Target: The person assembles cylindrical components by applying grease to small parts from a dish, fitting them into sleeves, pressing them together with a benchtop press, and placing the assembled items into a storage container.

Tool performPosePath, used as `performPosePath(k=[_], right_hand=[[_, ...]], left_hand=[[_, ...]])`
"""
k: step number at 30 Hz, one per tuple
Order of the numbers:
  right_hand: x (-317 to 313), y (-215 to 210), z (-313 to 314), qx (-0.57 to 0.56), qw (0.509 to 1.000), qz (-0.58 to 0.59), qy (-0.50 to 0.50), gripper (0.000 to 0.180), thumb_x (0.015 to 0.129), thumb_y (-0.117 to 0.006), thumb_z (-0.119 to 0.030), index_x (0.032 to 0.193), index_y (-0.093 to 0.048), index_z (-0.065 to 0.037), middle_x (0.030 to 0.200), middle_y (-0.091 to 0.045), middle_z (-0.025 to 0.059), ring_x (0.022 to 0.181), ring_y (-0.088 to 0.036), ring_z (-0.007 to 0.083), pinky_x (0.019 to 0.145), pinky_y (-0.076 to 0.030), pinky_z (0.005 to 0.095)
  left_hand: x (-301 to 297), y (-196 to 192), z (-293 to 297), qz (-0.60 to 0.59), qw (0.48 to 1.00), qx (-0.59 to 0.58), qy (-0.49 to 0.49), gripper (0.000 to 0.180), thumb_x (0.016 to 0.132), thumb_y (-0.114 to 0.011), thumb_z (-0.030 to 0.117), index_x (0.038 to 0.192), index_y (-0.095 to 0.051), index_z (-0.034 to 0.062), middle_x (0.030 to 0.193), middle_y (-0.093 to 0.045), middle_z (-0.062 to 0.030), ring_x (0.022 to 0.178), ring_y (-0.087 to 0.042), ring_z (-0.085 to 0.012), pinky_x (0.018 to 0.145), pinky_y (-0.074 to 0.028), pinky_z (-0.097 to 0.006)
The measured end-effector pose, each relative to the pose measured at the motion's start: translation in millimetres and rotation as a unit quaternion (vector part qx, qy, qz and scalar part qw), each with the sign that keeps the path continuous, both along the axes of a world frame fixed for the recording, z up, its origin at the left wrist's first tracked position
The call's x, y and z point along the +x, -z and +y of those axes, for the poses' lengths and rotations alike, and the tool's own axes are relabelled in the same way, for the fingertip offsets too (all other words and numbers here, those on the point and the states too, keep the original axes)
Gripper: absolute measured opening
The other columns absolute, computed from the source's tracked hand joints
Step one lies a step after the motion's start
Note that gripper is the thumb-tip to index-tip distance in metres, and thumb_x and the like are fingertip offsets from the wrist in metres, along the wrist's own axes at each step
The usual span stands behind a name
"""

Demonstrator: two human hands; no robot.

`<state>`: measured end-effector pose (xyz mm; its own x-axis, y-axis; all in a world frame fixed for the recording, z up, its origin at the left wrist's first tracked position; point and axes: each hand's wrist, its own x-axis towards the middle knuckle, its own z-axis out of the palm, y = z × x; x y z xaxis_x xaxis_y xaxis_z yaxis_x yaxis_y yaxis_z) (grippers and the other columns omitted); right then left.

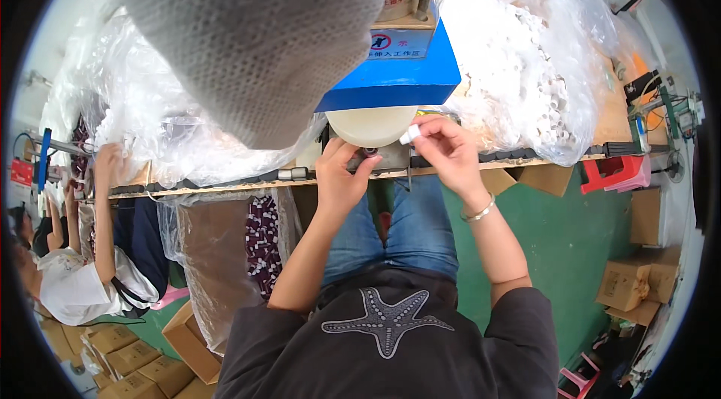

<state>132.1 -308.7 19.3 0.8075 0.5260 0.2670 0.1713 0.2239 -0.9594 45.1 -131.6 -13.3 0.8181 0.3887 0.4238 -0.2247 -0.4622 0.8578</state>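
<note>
Between the thumb and fingers of my right hand [448, 155] is a small white cap [410, 134], held beside the round cream pad [372, 126] of a blue press [394, 82]. My left hand [342, 174] is closed at the other side, just below the pad, its thumb and fingertips at a small dark purple piece [370, 151]. The pad partly covers the left fingertips. Both hands are over the front edge of the workbench.
White small parts [526, 61] lie heaped in clear plastic at the right; another plastic-covered heap [180, 144] is at the left. A bag of purple pieces [263, 241] hangs below the bench. Pale mesh fabric [263, 39] blocks the upper left. A co-worker [90, 279] sits left.
</note>
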Motion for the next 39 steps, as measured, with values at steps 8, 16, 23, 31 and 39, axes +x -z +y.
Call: performPosePath(k=[8,16,23,31,39], right_hand=[[-3.0,-1.0,33.8,0.004,0.999,-0.040,-0.006,0.014,0.088,-0.067,0.000,0.101,-0.062,0.003,0.092,-0.066,0.0048,0.083,-0.062,0.0074,0.072,-0.051,0.0222],[-13.1,7.2,48.5,-0.030,0.998,-0.036,0.029,0.029,0.078,-0.077,-0.004,0.103,-0.063,0.000,0.075,-0.061,-0.0035,0.064,-0.050,0.0009,0.058,-0.043,0.0182],[-5.2,15.3,38.8,-0.168,0.983,-0.076,-0.021,0.042,0.075,-0.081,-0.008,0.112,-0.062,0.000,0.069,-0.057,-0.0029,0.061,-0.045,0.0015,0.054,-0.037,0.0186],[-37.5,40.6,-54.6,-0.053,0.996,-0.007,0.070,0.054,0.077,-0.076,0.006,0.128,-0.057,0.000,0.104,-0.071,0.0100,0.064,-0.049,0.0008,0.061,-0.043,0.0166],[33.6,25.6,-83.0,-0.173,0.937,-0.110,0.284,0.014,0.087,-0.069,-0.004,0.100,-0.069,0.002,0.079,-0.069,0.0023,0.066,-0.057,0.0033,0.058,-0.045,0.0196]], left_hand=[[0.5,-2.5,3.0,0.041,0.999,-0.004,0.016,0.027,0.071,-0.075,0.001,0.097,-0.069,0.0027,0.094,-0.067,-0.0092,0.084,-0.061,-0.0272,0.072,-0.050,-0.036],[2.6,-0.2,6.6,-0.006,0.997,0.077,0.019,0.029,0.069,-0.072,0.001,0.098,-0.069,0.0036,0.095,-0.067,-0.0098,0.086,-0.058,-0.0311,0.075,-0.048,-0.040],[0.9,3.4,10.2,-0.007,0.996,0.090,0.020,0.033,0.068,-0.073,0.002,0.100,-0.068,0.0021,0.098,-0.067,-0.0118,0.091,-0.059,-0.0324,0.078,-0.048,-0.040],[-45.6,6.0,26.4,-0.045,0.988,0.132,-0.064,0.048,0.067,-0.083,0.007,0.111,-0.066,0.0011,0.106,-0.066,-0.0126,0.096,-0.059,-0.0279,0.086,-0.045,-0.036],[-19.4,1.9,5.6,-0.019,0.991,0.123,-0.050,0.040,0.071,-0.079,0.006,0.109,-0.066,0.0015,0.103,-0.066,-0.0119,0.095,-0.056,-0.0304,0.086,-0.044,-0.040]])
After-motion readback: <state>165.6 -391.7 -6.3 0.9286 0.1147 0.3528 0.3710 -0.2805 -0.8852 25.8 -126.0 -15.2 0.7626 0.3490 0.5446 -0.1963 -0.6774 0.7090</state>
